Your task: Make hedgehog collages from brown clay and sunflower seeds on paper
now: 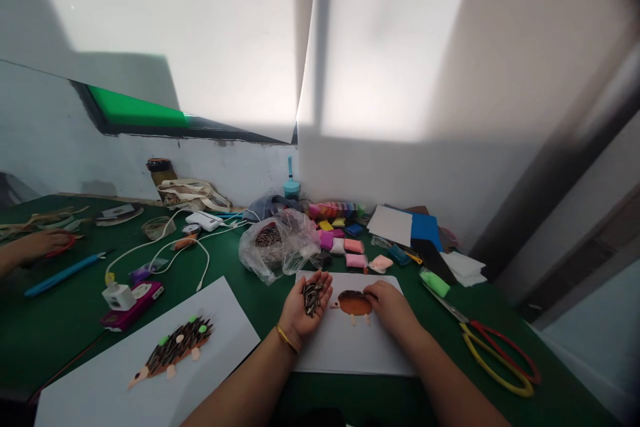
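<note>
My left hand is cupped palm up and holds a small heap of striped sunflower seeds. It rests over the left part of a white sheet. On that sheet is a hedgehog figure with an orange-brown clay body, pale feet and a row of dark seeds along its upper edge. My right hand has its fingertips pinched together at the figure's upper right edge; whatever they hold is hidden. A second sheet to the left bears a finished-looking hedgehog covered in seeds with green and pale dots.
Beyond the sheets lie an open plastic bag of seeds and several coloured clay packs. Large scissors lie at right. A purple power block with white cables and a blue pen-like tool are left, near another person's hand.
</note>
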Available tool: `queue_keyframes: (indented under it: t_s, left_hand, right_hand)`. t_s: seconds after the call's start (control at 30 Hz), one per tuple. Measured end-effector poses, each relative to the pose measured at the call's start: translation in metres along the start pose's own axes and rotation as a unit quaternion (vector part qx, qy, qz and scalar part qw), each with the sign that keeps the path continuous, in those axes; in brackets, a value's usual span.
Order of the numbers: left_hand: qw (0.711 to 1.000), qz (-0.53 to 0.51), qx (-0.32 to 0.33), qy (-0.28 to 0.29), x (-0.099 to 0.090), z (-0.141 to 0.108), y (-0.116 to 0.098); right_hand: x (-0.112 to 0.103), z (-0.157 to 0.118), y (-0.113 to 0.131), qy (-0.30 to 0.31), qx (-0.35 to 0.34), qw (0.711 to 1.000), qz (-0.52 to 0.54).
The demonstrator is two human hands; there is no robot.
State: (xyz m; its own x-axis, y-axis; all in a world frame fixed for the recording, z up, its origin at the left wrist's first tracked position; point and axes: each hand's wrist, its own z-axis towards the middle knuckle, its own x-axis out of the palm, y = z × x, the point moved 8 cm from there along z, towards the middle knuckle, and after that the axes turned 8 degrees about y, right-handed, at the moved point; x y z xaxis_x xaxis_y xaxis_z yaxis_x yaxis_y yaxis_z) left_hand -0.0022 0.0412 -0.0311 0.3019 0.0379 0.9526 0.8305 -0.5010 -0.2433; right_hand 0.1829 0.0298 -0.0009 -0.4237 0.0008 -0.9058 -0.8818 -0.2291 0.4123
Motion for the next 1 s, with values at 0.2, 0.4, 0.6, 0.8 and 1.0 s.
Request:
queue_keyframes:
  t_s: [0.2, 0.4, 0.6, 0.8, 1.0]
  left_hand:
    - [1.0, 0.002, 0.003, 0.003, 0.0004, -0.0005, 0.0002]
    - [1.0, 0.001, 0.0, 0.0, -0.0013, 0.0003, 0.0005]
    - [1.0, 0.003, 0.0, -0.002, 0.0, -0.0006, 0.0003]
    - [1.0, 0.002, -0.001, 0.0, -0.001, -0.0002, 0.0004]
    - [1.0, 0.0, -0.002, -0.002, -0.0025, 0.0006, 0.0007]
  right_hand:
    - [-0.0009, 0.0008, 0.0064, -0.008, -0.004, 0.999, -0.033]
    - [0.0052, 0.0048, 0.0042, 0.022, 0.007, 0.998, -0.06]
    - [0.0051, 0.0049, 0.0008, 0.026, 0.014, 0.999, -0.042]
    - [0.0006, 0.0029, 0.0029, 0.025, 0.022, 0.999, -0.006]
    - [-0.0004, 0.0045, 0.0039, 0.029, 0.027, 0.999, 0.018]
